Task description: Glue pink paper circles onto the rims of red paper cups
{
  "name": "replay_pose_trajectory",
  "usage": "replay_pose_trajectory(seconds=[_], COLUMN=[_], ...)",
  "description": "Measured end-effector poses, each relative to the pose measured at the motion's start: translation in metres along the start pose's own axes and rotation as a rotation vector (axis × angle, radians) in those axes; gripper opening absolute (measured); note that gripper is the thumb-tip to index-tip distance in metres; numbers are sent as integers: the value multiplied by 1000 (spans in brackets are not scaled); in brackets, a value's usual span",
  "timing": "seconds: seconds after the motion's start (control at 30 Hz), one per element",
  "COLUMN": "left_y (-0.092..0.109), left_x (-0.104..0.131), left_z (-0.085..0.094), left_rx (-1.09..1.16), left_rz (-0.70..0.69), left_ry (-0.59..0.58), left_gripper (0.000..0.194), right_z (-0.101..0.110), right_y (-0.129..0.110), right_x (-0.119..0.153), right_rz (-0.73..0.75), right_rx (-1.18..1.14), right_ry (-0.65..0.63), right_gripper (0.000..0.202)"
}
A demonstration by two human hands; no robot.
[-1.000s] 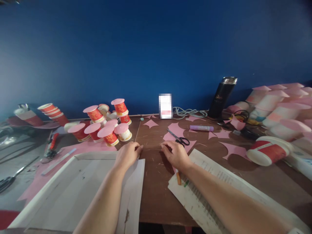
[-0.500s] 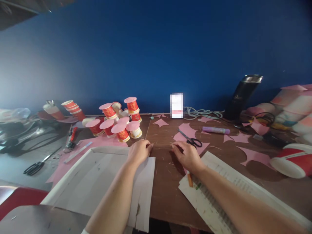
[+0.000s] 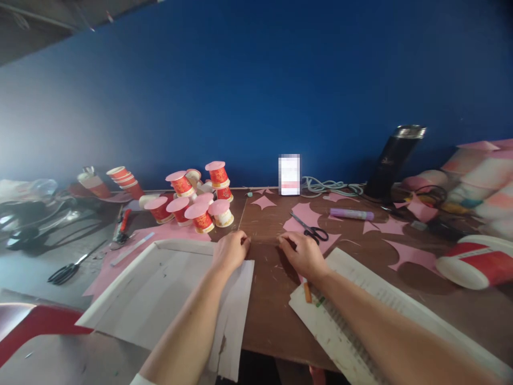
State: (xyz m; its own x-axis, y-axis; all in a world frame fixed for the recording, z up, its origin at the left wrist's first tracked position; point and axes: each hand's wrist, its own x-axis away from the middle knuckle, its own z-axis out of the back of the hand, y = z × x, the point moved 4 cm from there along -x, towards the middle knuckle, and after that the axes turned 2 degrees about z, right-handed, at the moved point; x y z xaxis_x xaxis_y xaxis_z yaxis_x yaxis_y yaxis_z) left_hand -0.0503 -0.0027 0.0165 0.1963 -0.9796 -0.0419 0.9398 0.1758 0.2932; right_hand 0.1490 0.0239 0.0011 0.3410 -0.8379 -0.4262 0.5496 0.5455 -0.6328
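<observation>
My left hand (image 3: 231, 250) rests at the middle of the brown table, beside the inner corner of a white cardboard tray (image 3: 132, 299). Its fingers are curled closed and nothing shows in them. Across a short gap, my right hand (image 3: 306, 255) lies with fingers loosely curled together, also with nothing visible in them. Just beyond it are black-handled scissors (image 3: 315, 231) on a pink paper scrap (image 3: 301, 215). Under my right forearm lies a printed sheet or booklet (image 3: 332, 331). Several red paper cups with pink paper discs (image 3: 199, 219) stand past my left hand.
A phone (image 3: 289, 175) leans on the blue wall beside a coiled white cable (image 3: 331, 186). Right of it are a purple tube (image 3: 351, 214), a black flask (image 3: 395, 163) and a red-white cup (image 3: 476, 262). Other scissors (image 3: 66, 272) and stacked cups (image 3: 125, 182) lie left.
The view has shifted slightly, so things at the left and right appear a little displaced. Both hands keep nearly the same pose and place on the table.
</observation>
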Motion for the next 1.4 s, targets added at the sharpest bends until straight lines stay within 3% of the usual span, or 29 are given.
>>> replay_pose_trajectory(seconds=[0.17,0.4,0.6,0.7,0.8,0.97,1.2,1.4], left_y=[9,28,34,31,28,26,26,23], left_x=[11,37,45,42,39,38,39,36], left_z=[-6,-12,-17,-20,-22,-22,-20,-24], left_rx=[-19,-39,-65,-39,-9,13,12,30], left_rz=[-16,-39,-19,13,36,41,41,41], left_ry=[-10,-19,0,24,48,56,50,51], left_gripper=[22,18,20,21,20,21,22,21], right_z=[-2,-9,-12,-1,23,60,67,92], right_y=[-8,-28,-35,-31,-13,31,42,68], right_x=[3,14,18,11,0,-9,-12,-16], right_rz=[110,361,398,302,74,-332,-310,-431], right_rx=[58,102,109,139,308,641,603,452], right_ry=[-14,-140,-192,-103,8,-113,-175,-30], right_gripper=[20,17,17,21,23,32,27,20])
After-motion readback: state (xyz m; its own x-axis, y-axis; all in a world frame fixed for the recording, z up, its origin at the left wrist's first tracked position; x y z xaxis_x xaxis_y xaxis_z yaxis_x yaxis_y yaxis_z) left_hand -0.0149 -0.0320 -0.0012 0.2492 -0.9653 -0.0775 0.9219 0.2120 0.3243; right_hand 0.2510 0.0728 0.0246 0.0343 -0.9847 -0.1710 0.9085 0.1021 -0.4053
